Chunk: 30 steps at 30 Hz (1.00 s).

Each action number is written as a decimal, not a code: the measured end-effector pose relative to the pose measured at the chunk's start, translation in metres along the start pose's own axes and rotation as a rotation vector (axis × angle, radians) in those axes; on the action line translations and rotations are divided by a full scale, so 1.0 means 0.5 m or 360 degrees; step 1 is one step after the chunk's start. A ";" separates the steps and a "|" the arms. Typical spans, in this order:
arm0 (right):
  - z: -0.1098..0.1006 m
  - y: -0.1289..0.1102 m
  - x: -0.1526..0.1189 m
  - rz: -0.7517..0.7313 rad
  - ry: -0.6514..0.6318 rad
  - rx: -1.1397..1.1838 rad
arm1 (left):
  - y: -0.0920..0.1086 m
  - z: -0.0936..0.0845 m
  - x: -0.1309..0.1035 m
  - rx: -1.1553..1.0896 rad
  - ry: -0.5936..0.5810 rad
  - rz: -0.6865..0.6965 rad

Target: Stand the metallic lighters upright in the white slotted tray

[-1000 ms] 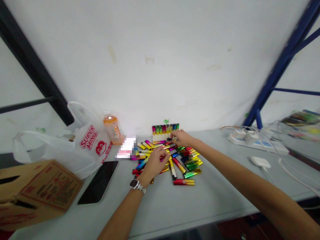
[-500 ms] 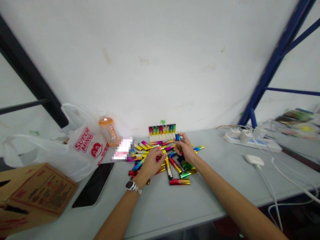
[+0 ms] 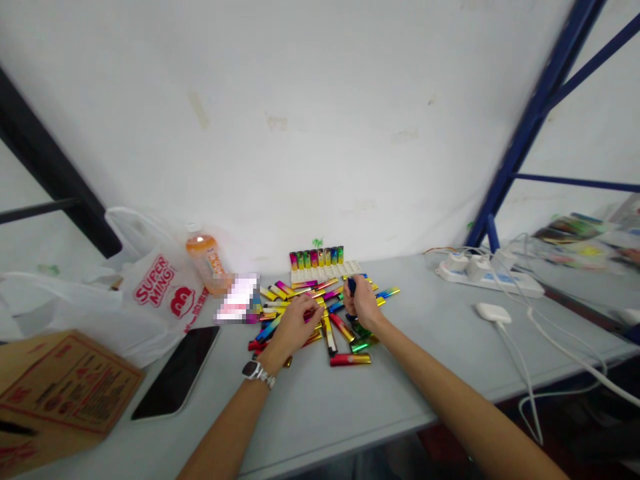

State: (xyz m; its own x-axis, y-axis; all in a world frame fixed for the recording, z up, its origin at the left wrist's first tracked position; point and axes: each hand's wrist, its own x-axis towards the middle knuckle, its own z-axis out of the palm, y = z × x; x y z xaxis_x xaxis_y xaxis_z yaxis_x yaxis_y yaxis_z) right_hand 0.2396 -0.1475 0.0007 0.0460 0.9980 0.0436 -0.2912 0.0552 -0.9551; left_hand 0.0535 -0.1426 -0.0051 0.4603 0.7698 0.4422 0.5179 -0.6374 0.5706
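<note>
The right hand (image 3: 363,308) is clamped on a dark blue lighter (image 3: 352,287), positioned above the right part of the loose lighters (image 3: 350,359), nearer the rear edge of the bench (image 3: 310,407) than the front. The fingers conceal most of this lighter; only its upper end is clear. Its long axis is near upright, with the visible end pointing up.

The left hand (image 3: 299,317) is over the left part of the loose lighters, thumb and forefinger curled close together; whether they hold anything cannot be told. Both hands mask part of the heap.

The loose lighters are slim, glossy, metallic-finish bars, lying flat with long axes in mixed directions. At the rear edge, a pale rack (image 3: 325,273) with a grid of holes carries a row of upright lighters (image 3: 314,258). Pixelation covers a flat rectangular item (image 3: 239,297). The cardboard box (image 3: 70,393) at the bench's left is cut off by the frame.
</note>
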 end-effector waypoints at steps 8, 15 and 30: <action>0.000 -0.009 -0.005 0.0070 0.0087 0.0191 | 0.000 0.001 0.002 0.0015 -0.0022 -0.0001; -0.001 -0.013 -0.005 -0.0054 0.0080 0.0115 | 0.000 0.000 0.002 0.0007 -0.0035 0.0009; -0.155 -0.086 0.119 -0.0730 0.0065 -0.1239 | 0.004 0.004 0.002 -0.0003 -0.0067 0.0041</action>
State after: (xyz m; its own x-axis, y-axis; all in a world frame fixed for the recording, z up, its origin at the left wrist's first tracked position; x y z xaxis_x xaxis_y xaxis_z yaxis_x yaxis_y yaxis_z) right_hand 0.3288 -0.0927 0.0217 0.0364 0.8805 0.4727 0.4923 0.3958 -0.7752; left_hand 0.0564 -0.1433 -0.0046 0.5032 0.7510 0.4274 0.5042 -0.6569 0.5606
